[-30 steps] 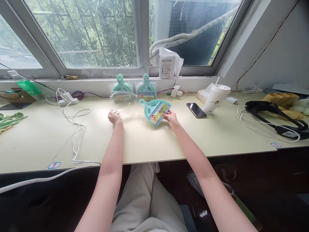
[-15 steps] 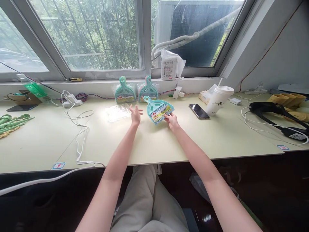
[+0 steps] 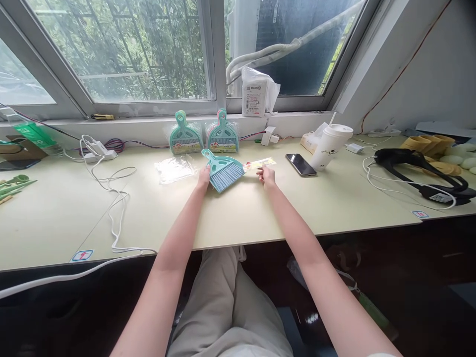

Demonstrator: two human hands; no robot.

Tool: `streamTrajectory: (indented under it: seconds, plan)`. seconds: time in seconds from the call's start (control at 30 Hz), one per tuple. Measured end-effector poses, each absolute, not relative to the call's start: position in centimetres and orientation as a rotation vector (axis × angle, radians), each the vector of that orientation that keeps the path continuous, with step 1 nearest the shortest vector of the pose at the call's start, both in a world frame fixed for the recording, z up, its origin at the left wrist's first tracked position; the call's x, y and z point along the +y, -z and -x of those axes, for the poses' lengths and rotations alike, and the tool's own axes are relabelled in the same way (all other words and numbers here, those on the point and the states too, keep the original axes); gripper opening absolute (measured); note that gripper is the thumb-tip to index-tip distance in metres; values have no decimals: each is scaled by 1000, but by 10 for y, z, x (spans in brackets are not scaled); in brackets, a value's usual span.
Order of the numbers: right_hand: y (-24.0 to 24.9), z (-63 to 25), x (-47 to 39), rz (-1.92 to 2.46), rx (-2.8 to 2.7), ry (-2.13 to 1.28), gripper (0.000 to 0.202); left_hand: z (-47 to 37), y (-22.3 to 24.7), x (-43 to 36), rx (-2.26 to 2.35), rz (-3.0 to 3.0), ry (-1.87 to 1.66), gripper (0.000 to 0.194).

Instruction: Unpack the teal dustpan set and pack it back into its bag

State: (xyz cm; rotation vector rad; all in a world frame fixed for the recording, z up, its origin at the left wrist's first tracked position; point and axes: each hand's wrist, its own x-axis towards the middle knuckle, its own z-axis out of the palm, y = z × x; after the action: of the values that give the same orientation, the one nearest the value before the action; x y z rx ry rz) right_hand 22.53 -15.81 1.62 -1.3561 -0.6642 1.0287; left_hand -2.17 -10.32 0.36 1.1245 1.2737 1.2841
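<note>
Above the table, my left hand [image 3: 204,177] grips the left side of a teal dustpan and brush set [image 3: 226,173], its grey-blue bristles facing me. To its right, my right hand [image 3: 267,177] pinches a yellow printed paper label [image 3: 262,163], which is off the bristles and beside the dustpan's right corner. Behind them, two more wrapped dustpan and brush sets, one on the left [image 3: 186,136] and one on the right [image 3: 223,135], lean against the wall under the window. Clear plastic wrapping [image 3: 174,169] lies flat to the left of my left hand.
On the right are a phone [image 3: 300,164], a white cup with a straw [image 3: 330,148] and a black strap-like device [image 3: 424,173]. White cables [image 3: 118,208] run across the left side to the front edge. A wrapped packet [image 3: 258,93] sits on the sill.
My left hand has closed on the dustpan set. My right hand has let go of the set and drawn the label off to the right, so the bristles now show.
</note>
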Motion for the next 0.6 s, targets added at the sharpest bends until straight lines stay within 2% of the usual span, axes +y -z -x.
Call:
streamTrajectory:
  seconds: [0.13,0.2,0.27,0.4,0.47,0.6]
  plan:
    - [-19,-238,-157,1349,-723,-1128,66,16,0,-104,1169,-1205,-1236,31]
    - [-20,-231,-160,1470,-902,-967,71,10,0,-106,1131,-1269,-1207,30]
    - [-20,-214,-166,1582,-1151,-619,67,4,0,-110,1123,-1347,-1189,29]
    - [-18,-180,-181,1638,-1717,-34,41,-11,-2,-120,1053,-1540,-1165,31]
    - [-18,-172,-184,1665,-1803,107,37,-16,-3,-126,990,-1640,-1169,34]
    - [-19,-175,-181,1738,-1799,168,45,-20,-3,-133,946,-1791,-1178,39]
